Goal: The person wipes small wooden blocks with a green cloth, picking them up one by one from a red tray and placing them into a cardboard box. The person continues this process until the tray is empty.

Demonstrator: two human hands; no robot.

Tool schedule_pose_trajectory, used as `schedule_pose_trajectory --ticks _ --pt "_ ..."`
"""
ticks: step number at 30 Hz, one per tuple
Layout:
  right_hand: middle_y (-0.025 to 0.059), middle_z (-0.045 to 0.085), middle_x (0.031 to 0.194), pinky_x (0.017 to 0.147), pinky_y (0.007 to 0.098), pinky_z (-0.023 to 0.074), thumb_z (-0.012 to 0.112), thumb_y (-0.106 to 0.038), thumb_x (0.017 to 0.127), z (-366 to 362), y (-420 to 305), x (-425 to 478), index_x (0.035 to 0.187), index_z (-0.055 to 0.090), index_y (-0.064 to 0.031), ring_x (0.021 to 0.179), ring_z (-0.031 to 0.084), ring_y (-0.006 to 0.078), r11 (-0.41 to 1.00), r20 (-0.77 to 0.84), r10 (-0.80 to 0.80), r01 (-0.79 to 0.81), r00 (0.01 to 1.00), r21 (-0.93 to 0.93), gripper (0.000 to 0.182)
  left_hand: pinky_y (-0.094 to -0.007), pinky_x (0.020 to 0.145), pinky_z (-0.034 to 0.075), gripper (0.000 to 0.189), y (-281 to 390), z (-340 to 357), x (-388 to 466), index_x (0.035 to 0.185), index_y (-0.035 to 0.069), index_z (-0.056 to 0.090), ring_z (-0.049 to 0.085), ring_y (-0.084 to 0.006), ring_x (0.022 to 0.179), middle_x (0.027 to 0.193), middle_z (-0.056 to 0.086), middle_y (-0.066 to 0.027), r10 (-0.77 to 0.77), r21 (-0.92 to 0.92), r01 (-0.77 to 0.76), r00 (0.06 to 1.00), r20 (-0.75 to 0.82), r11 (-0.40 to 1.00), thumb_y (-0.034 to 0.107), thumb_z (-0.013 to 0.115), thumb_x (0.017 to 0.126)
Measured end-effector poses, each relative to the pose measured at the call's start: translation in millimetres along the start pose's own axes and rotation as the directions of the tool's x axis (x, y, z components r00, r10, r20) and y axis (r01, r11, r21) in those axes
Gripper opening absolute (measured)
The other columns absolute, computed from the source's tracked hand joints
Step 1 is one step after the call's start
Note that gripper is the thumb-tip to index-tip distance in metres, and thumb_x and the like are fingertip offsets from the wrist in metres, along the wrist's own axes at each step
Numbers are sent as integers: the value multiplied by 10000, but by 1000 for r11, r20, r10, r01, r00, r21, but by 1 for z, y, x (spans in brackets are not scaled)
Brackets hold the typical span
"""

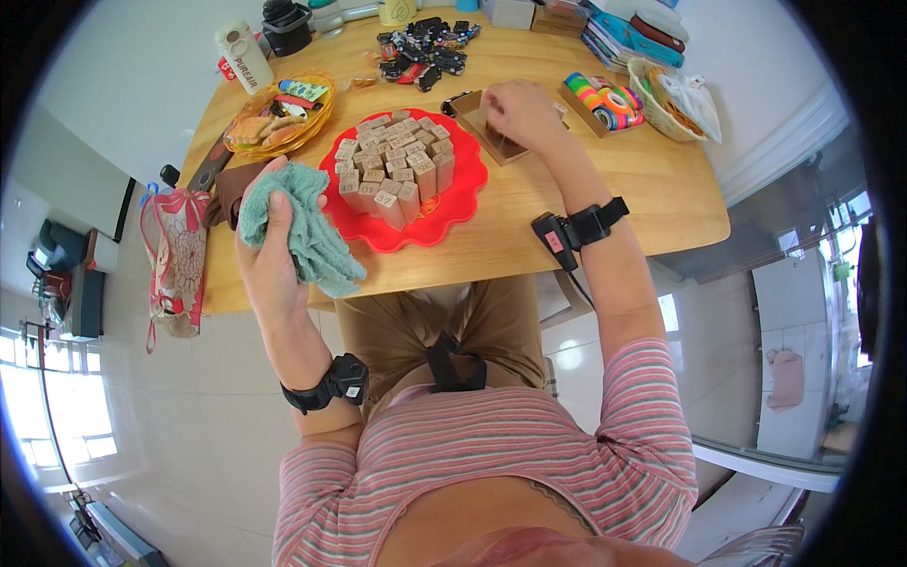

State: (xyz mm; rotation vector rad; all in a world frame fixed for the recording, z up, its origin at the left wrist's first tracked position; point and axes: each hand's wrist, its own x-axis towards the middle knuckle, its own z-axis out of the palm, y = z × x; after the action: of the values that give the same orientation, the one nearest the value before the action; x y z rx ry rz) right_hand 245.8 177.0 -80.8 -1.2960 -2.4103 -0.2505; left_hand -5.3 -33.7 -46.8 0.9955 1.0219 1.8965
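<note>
My left hand (273, 241) holds a crumpled green cloth (301, 220) above the table's left front edge. Right of it, a red scalloped plate (464, 191) bears many upright wooden blocks (397, 159) with numbers on their ends. My right hand (521, 113) reaches into a shallow brown cardboard box (502, 152) behind and right of the plate. Its fingers point down over something dark in the box; whether they grip it is hidden. A small black toy car (453, 104) lies by the box's left corner.
A heap of toy cars (425, 53) lies at the back. At the left are a yellow basket (322, 106) of toy food, a white bottle (244, 58) and a patterned bag (177, 255). At the right stand a box of colourful tape rolls (606, 103) and a wicker basket (655, 106).
</note>
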Motion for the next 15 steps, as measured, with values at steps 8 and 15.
schedule_pose_trajectory --ticks 8,15 --pt "118 627 779 710 399 451 578 -284 745 -8 8 11 908 602 -45 785 583 300 994 -128 108 -103 986 41 290 -276 607 513 360 3 0 -1 1167 -25 460 607 -182 770 947 576 -128 6 -11 -6 1000 -8 1000 157 533 866" --pt "128 624 826 743 440 411 581 -252 724 0 -5 28 871 612 -80 850 570 301 978 22 128 -123 991 -167 228 -276 641 508 404 8 0 -5 1189 -24 442 596 -189 807 997 570 -134 -18 7 17 1000 25 1000 198 535 864"
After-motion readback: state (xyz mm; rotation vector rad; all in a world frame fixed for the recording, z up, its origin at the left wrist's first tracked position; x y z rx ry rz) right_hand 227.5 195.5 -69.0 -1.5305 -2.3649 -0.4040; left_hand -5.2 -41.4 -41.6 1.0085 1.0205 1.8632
